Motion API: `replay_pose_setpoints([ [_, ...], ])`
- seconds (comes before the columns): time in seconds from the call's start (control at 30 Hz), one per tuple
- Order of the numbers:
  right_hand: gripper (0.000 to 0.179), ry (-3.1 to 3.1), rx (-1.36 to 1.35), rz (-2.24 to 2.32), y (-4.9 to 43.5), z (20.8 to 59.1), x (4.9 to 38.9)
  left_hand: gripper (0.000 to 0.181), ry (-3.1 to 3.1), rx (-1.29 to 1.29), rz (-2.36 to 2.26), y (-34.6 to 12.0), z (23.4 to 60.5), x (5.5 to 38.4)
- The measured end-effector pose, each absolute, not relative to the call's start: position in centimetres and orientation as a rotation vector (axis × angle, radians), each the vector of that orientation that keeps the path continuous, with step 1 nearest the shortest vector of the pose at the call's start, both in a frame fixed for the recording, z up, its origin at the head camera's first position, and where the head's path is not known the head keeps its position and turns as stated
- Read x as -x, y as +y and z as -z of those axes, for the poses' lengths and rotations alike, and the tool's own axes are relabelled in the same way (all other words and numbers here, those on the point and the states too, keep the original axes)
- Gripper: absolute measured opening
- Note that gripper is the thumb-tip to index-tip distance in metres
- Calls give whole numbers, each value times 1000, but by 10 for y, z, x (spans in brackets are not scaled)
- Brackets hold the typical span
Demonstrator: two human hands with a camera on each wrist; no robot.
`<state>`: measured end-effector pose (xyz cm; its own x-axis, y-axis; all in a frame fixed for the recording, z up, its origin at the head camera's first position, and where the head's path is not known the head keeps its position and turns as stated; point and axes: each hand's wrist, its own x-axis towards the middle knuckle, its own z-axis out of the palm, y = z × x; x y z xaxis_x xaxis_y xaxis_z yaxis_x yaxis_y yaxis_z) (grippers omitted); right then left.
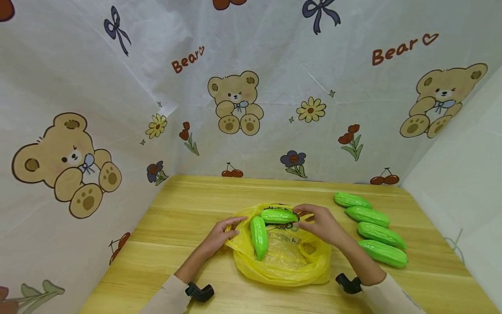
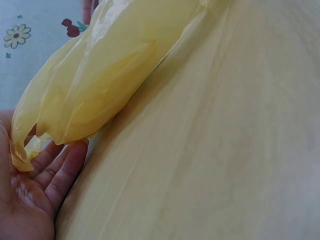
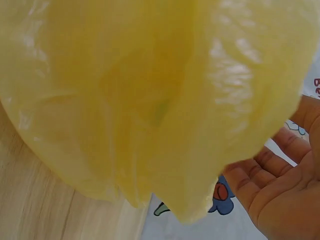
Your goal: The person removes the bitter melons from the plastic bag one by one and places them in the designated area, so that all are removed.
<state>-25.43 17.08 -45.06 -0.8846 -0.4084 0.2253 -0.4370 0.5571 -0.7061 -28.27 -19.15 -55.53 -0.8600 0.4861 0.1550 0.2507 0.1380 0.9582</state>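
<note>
A yellow plastic bag (image 1: 282,277) lies spread on the table with its mouth facing up. Two bright green bitter melons show in it: one (image 1: 259,237) points lengthwise at the left, the other (image 1: 278,216) lies crosswise at the back. My left hand (image 1: 219,235) touches the bag's left rim with relaxed fingers; in the left wrist view, thin yellow plastic (image 2: 100,80) drapes by its fingers (image 2: 67,170). At the right rim, my right hand (image 1: 319,222) has fingers and thumb apart around the crosswise melon's tip. Its palm faces the bag (image 3: 150,100) in the right wrist view.
Several more green bitter melons (image 1: 380,235) lie in a slanted row on the table right of the bag, beside my right forearm. A wooden-patterned table (image 1: 188,192) meets a pale cloth wall (image 1: 274,152) printed with bears. A thin cable (image 1: 456,244) hangs at the right.
</note>
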Motion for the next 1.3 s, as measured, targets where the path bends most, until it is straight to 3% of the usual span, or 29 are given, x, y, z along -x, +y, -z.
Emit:
replay_pose_setpoints([
  [1.3, 58, -2838, -785, -1031, 141, 486, 290, 47, 2221, -753, -1789, -192, 553, 282],
])
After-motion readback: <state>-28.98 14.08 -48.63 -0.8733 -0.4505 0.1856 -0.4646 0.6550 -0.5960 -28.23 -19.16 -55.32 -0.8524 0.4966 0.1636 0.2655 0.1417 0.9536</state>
